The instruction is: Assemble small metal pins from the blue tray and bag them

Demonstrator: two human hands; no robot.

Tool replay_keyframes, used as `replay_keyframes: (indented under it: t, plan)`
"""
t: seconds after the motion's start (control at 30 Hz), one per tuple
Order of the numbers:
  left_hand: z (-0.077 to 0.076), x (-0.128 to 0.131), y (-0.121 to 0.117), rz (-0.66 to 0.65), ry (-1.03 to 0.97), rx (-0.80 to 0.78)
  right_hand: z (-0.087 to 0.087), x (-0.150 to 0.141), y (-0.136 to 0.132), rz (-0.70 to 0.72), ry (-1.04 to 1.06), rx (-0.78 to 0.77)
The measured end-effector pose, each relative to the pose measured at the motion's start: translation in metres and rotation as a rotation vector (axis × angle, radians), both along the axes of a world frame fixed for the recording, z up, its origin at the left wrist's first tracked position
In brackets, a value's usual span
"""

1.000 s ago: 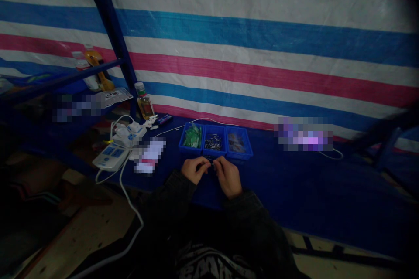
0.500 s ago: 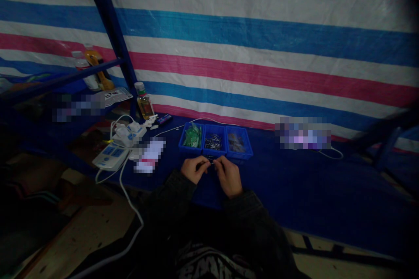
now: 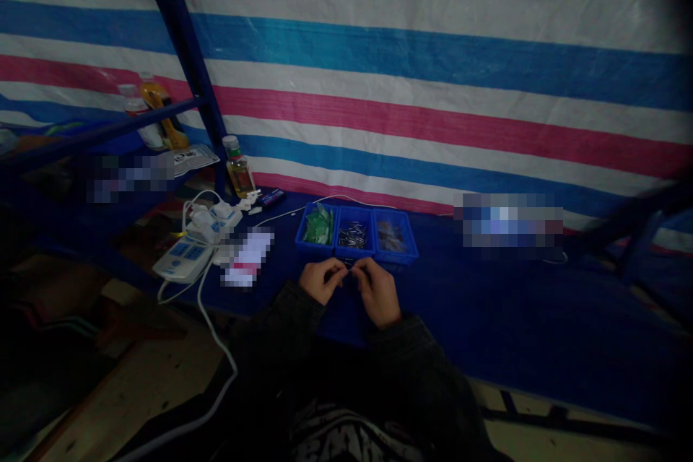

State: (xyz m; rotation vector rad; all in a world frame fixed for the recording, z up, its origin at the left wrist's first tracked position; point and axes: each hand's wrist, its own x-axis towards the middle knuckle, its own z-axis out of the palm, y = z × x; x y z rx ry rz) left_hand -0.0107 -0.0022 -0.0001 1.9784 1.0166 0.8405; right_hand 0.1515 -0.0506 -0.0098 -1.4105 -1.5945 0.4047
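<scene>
My left hand (image 3: 322, 280) and my right hand (image 3: 377, 294) rest close together on the dark blue table cover (image 3: 487, 303), fingertips almost meeting. Both pinch a tiny dark part between them that is too small and dim to name. Just beyond the hands stand three joined blue bins (image 3: 410, 253): the left holds green pieces (image 3: 318, 226), the middle small metal parts (image 3: 353, 234), the right brownish items (image 3: 390, 237).
A white power strip (image 3: 184, 258) with plugs and cables lies at left, its cord trailing off the table edge. A small bottle (image 3: 239, 167) stands by a blue metal post (image 3: 184, 50). A striped tarpaulin (image 3: 433, 72) forms the back wall. A shelf at left carries more bottles (image 3: 154, 112).
The fingertips of both hands have shifted slightly around the tiny part; the hands stay in the same place.
</scene>
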Motion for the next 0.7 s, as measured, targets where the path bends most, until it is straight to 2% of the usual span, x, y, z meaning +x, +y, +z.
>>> replay_keyframes:
  t: [0.33, 0.7]
  plan:
    - [0.0032, 0.0, -0.0009, 0.008, 0.013, 0.019, -0.0008, 0.0, 0.0003, 0.018, 0.007, -0.007]
    - [-0.0033, -0.0016, 0.0018, -0.005, -0.009, 0.027, 0.0, -0.0001, 0.001, 0.03, -0.004, -0.03]
